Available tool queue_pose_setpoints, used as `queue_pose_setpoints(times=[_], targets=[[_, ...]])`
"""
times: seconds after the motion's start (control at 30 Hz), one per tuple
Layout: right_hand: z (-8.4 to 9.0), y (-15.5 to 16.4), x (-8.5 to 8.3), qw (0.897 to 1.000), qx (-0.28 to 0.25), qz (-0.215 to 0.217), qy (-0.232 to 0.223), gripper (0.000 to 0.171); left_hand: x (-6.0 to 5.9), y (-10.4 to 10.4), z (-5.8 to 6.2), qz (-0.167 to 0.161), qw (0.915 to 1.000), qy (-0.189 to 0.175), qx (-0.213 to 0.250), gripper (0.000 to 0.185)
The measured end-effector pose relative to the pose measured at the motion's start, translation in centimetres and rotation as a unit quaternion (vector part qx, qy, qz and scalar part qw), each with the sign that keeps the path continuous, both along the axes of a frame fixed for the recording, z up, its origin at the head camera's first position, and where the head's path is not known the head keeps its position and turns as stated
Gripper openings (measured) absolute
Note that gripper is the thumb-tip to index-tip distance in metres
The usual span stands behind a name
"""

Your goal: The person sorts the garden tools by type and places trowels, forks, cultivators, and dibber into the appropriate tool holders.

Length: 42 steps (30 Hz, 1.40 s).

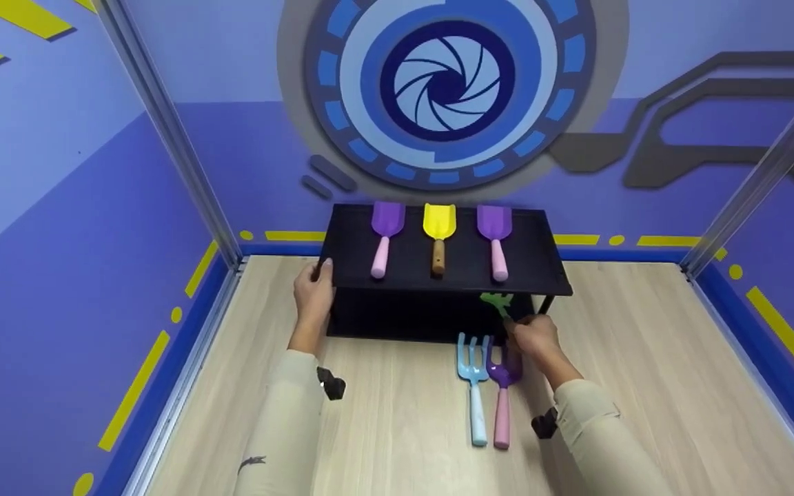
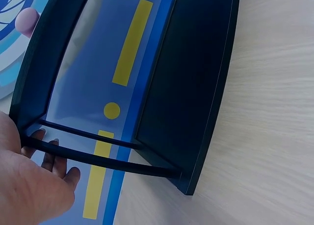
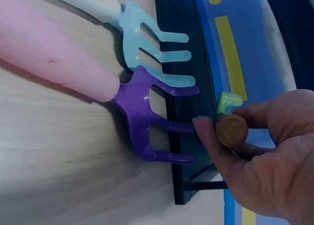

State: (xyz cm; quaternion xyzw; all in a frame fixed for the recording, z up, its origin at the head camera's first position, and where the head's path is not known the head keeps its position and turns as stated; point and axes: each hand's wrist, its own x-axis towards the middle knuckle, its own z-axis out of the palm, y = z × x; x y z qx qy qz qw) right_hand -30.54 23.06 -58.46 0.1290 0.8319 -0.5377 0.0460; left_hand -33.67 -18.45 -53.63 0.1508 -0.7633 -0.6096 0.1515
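A black two-tier rack (image 1: 411, 272) stands at the back of the table. My left hand (image 1: 313, 296) grips its upper tier at the left edge, thumb on top, with fingertips (image 2: 59, 166) showing beside the side bars. Between the fingers and thumb of my right hand (image 1: 537, 339) is a small green hand fork (image 1: 497, 301), held by its brown handle (image 3: 231, 130). Its tines reach under the upper tier on the right. Below that hand, a light-blue fork (image 1: 473, 365) and a purple fork with a pink handle (image 1: 502, 410) lie side by side, tines towards the lower tier (image 3: 189, 102).
On the upper tier lie a purple shovel (image 1: 388, 220) at the left, a yellow shovel (image 1: 440, 222) in the middle and another purple shovel (image 1: 495, 222) at the right. Patterned blue panels (image 1: 231, 151) with metal corner posts (image 1: 169, 131) enclose the wooden table (image 1: 390, 427).
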Motion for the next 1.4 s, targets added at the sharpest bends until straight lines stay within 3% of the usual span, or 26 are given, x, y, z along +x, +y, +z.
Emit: queue_pose_setpoints(times=[0.1, 0.23, 0.4, 0.57, 0.73, 0.87, 1.1, 1.4], targets=[[0.0, 0.0, -0.5, 1.000, 0.010, -0.012, 0.007, 0.021, -0.1, 0.0, 0.0, 0.002, 1.0000, 0.005, -0.005, 0.035], [-0.2, -0.1, -1.1, 0.998, 0.060, -0.022, 0.024, 0.024, -0.1, 0.0, 0.0, 0.008, 0.9999, 0.012, -0.005, 0.032], [-0.8, -0.5, -1.6, 0.996, 0.088, -0.025, 0.016, 0.029, -0.2, 0.0, -0.1, 0.012, 0.9998, 0.014, -0.001, 0.030], [-1.1, -1.0, -1.7, 0.998, 0.051, -0.023, 0.012, 0.037, -0.2, 0.1, -0.3, 0.006, 0.9999, 0.013, 0.002, 0.031], [-1.1, -1.7, -1.6, 0.999, -0.013, -0.025, 0.023, 0.030, -0.1, 0.0, -0.3, 0.004, 0.9999, 0.010, 0.009, 0.033], [-1.4, -2.1, -1.7, 0.999, -0.014, -0.026, 0.034, 0.027, -0.1, -0.1, -0.2, 0.008, 0.9999, 0.008, 0.010, 0.033], [-3.0, -2.7, -1.5, 0.994, 0.089, 0.028, 0.065, 0.039, 0.0, -0.2, -0.4, 0.005, 0.9998, 0.009, 0.015, 0.032], [-4.5, -3.4, -1.4, 0.971, 0.196, 0.011, 0.138, 0.025, 0.1, -0.2, -0.3, 0.002, 0.9996, 0.019, 0.023, 0.033]])
